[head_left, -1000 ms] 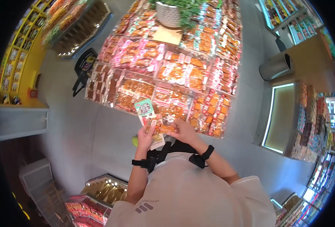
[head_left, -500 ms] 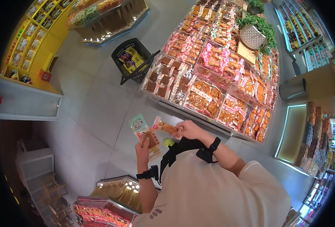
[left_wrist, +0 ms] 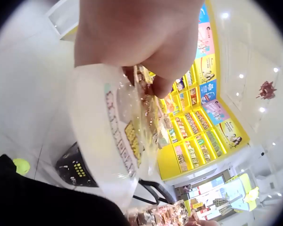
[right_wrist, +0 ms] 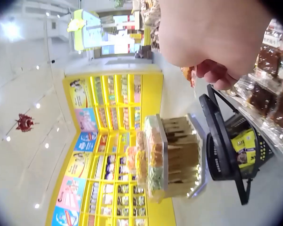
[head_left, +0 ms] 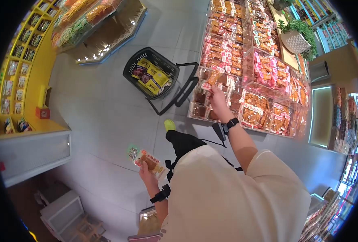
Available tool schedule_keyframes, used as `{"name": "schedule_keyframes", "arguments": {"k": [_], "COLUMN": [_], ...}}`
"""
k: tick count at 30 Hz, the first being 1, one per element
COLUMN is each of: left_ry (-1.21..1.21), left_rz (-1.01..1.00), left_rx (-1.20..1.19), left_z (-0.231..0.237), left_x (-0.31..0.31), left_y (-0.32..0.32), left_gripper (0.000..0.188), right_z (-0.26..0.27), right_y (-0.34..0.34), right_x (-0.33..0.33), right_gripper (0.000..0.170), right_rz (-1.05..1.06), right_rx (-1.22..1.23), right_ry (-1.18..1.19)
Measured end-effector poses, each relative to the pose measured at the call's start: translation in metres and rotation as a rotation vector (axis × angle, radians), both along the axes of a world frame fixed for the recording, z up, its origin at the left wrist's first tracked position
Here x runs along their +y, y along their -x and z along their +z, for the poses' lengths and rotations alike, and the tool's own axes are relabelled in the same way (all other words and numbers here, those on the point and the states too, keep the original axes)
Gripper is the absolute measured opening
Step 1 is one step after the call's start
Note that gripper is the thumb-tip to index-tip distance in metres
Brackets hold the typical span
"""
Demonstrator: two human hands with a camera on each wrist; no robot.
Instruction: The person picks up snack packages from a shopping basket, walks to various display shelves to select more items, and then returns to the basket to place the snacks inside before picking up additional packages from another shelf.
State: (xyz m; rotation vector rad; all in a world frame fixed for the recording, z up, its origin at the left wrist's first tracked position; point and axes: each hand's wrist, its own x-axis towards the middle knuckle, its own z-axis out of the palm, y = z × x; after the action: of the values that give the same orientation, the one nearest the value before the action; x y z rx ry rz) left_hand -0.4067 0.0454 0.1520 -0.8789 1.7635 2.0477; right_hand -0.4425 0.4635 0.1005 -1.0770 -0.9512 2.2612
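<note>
In the head view my right hand [head_left: 219, 101] pinches the end of a small wrapped orange-brown snack [head_left: 214, 76], held over the front left corner of the snack display. The right wrist view shows curled fingers [right_wrist: 217, 74] with an edge of the orange packet [right_wrist: 190, 77]. Low on the left, my left hand [head_left: 147, 177] grips a flat packet [head_left: 152, 163] with a green top and a brown picture. In the left wrist view that packet's pale back [left_wrist: 101, 122] hangs below the hand [left_wrist: 141, 37].
A black basket [head_left: 171, 66] holding yellow packets stands on the floor, its handle beside the display stand [head_left: 247, 128]. Another snack stand [head_left: 106, 52] is at the upper left, and yellow shelves [head_left: 35, 76] line the left side. A potted plant [head_left: 295, 41] sits on the display.
My right hand has moved forward, away from the left hand, with the small snack. The left hand has lowered slightly with its packet. The view has turned, bringing the basket closer to the middle.
</note>
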Motion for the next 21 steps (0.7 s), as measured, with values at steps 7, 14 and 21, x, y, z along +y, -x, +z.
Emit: {"name": "schedule_keyframes", "arguments": {"k": [7,14,21], "left_ry": [0.116,0.116,0.061], "left_rz": [-0.101,-0.162,-0.354], "left_rx": [0.116,0.073,0.07], "left_z": [0.064,0.051,0.026], "left_x": [-0.082,-0.097,-0.106], "left_y": [0.152,0.29,0.434], "left_gripper": [0.033,0.036,0.038], "right_z": [-0.029,-0.05,-0.078], "right_y": [0.113,0.146,0.168], "right_x": [0.052,0.071,0.105], "right_gripper": [0.012,0.016,0.046], "right_rz": [-0.42,-0.493,-0.785], "right_rx": [-0.175,-0.141,-0.208], "right_ry": [-0.026,0.038,0.082]}}
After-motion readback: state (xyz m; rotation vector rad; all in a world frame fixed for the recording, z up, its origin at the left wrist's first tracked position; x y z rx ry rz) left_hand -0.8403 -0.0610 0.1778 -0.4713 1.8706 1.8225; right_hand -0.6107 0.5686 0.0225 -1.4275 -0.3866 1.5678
